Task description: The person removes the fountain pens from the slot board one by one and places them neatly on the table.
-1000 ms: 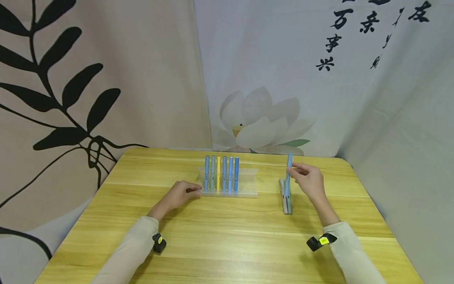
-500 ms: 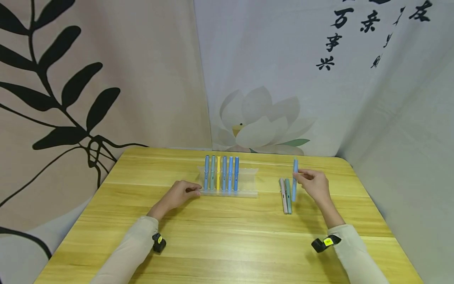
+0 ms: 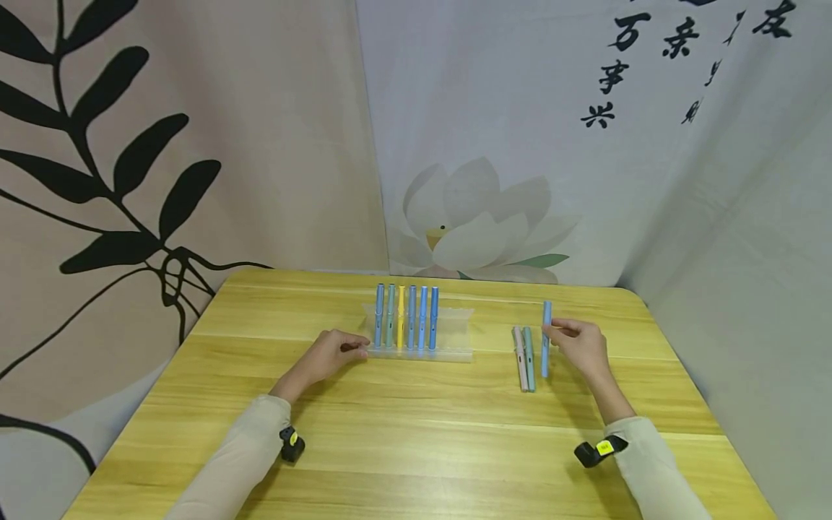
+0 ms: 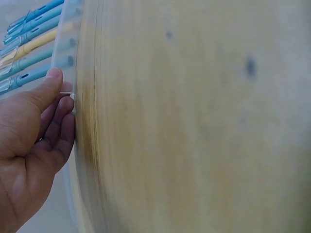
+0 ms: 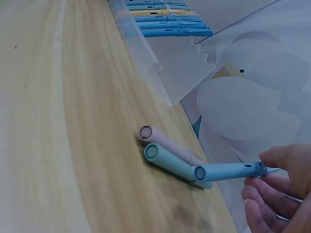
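My right hand (image 3: 583,352) pinches a light blue pen (image 3: 546,360) by its cap end between thumb and fingers, over the right side of the table. In the right wrist view the pen's far end overlaps a green pen (image 5: 170,163), which lies alongside a pale pink pen (image 5: 167,144). My left hand (image 3: 333,354) holds the left end of a clear plastic pen rack (image 3: 456,339), thumb on top and fingers curled below. Several pens lean side by side in the rack: mostly blue, one green (image 3: 390,318), one yellow (image 3: 401,318). The rack's right part shows bare plastic.
The wooden table (image 3: 416,440) reaches back to a cloth backdrop (image 3: 494,108) with a lotus print and dark characters. Another curtain (image 3: 292,144) with black leaves hangs at the left. A black wrist camera (image 3: 601,451) sits on the right sleeve.
My right hand has carried the light blue pen right and toward me, away from the pink and green pens. The left hand and rack stay in place.
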{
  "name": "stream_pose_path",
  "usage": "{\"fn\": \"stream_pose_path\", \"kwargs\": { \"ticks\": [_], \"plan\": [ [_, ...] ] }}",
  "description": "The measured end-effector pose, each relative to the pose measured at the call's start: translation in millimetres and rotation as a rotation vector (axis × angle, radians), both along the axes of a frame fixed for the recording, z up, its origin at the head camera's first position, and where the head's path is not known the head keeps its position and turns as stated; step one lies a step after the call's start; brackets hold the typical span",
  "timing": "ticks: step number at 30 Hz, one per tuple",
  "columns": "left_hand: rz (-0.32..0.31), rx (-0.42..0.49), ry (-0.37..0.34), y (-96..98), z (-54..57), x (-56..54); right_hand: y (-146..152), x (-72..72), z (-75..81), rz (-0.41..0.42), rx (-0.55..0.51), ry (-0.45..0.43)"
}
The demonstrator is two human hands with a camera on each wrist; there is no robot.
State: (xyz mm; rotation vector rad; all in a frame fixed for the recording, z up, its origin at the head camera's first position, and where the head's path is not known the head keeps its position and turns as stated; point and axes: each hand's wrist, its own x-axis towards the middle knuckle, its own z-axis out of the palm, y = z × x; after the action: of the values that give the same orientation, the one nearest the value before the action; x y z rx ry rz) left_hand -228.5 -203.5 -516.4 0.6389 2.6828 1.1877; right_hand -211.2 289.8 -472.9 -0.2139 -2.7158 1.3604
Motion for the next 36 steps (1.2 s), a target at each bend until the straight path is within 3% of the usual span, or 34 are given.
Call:
{"fn": "stream_pose_path", "kwargs": {
  "ticks": [16, 21, 36],
  "plan": [
    [0.008, -0.001, 0.002, 0.6, 2.5, 1.6, 4.4, -3.8, -24.5, 0.02, 0.048, -0.068],
    [0.012, -0.002, -0.001, 0.9, 2.9, 1.7, 3.1, -4.9, -27.1, 0.014, 0.014, -0.108],
    [0.022, 0.002, -0.015, 0.7, 2.9, 1.2, 1.8, -6.9, -31.5, 0.022, 0.055, -0.151]
  ]
}}
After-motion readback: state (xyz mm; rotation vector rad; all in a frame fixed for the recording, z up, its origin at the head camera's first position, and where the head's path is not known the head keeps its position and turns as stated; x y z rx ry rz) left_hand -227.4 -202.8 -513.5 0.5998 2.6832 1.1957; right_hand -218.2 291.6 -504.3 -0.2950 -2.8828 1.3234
